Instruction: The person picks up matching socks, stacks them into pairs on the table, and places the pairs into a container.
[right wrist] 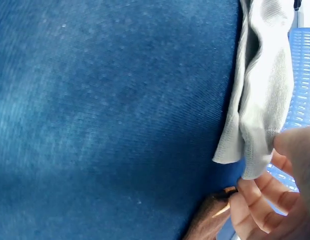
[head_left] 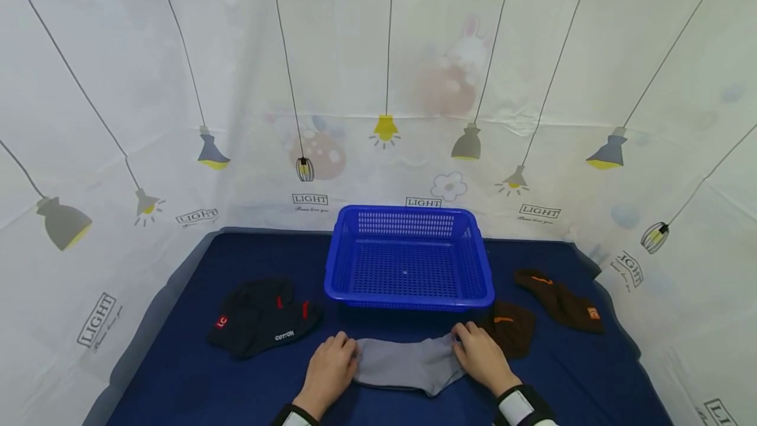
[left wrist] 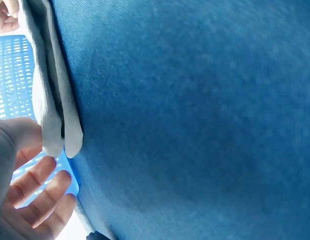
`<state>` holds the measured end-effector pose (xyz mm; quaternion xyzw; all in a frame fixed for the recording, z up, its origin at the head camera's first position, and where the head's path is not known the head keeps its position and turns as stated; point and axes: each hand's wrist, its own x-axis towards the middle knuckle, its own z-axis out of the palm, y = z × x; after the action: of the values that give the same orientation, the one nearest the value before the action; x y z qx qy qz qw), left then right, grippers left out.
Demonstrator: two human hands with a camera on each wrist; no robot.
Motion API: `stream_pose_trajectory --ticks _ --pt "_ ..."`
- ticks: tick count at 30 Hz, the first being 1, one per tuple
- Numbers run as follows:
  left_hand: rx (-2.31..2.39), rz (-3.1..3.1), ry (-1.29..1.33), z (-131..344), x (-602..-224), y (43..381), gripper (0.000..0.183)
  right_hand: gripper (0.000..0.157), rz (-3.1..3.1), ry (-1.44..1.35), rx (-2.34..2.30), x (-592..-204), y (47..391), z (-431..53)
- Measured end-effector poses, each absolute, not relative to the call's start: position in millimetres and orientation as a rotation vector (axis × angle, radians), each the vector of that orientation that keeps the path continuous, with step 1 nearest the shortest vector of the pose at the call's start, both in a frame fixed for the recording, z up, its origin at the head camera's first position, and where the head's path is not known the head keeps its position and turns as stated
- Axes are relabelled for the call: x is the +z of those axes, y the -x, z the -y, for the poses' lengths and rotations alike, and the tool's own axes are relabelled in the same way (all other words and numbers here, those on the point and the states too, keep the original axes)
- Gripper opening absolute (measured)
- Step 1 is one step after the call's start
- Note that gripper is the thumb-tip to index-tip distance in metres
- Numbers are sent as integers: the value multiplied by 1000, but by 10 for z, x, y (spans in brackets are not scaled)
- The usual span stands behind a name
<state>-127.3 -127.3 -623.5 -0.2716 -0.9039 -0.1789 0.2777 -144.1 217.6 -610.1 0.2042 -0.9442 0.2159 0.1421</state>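
Observation:
A pair of grey socks (head_left: pixel 408 363) lies stretched sideways on the dark blue cloth, one layered on the other. At their left end my left hand (head_left: pixel 331 370) pinches the upper layer, thumb in front and fingers behind. My right hand (head_left: pixel 483 357) pinches the cuff end at the right. Both wrist views show two layers of grey sock (left wrist: pixel 47 100), slightly apart, and at the cuff only the upper grey sock (right wrist: pixel 270 85) is between thumb and fingers. Close by my right hand lies a brown sock (head_left: pixel 513 331), partly hidden by it.
Behind the grey socks stands a blue plastic basket (head_left: pixel 408 301) with perforated walls. Dark socks (head_left: pixel 260 317) with red marks and white lettering lie at the left. Another brown sock (head_left: pixel 562 301) is at the right. A white printed curtain (head_left: pixel 367 71) surrounds the table.

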Motion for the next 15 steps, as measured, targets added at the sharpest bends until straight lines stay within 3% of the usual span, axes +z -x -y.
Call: stream_pose_trajectory --ticks 5,15 --pt "-425 2561 726 1250 -6124 1227 32 23 2630 -669 577 -6239 1465 -2195" --pt "-430 2814 642 1170 -5944 1236 32 31 2779 -588 632 -6075 1394 -2064"
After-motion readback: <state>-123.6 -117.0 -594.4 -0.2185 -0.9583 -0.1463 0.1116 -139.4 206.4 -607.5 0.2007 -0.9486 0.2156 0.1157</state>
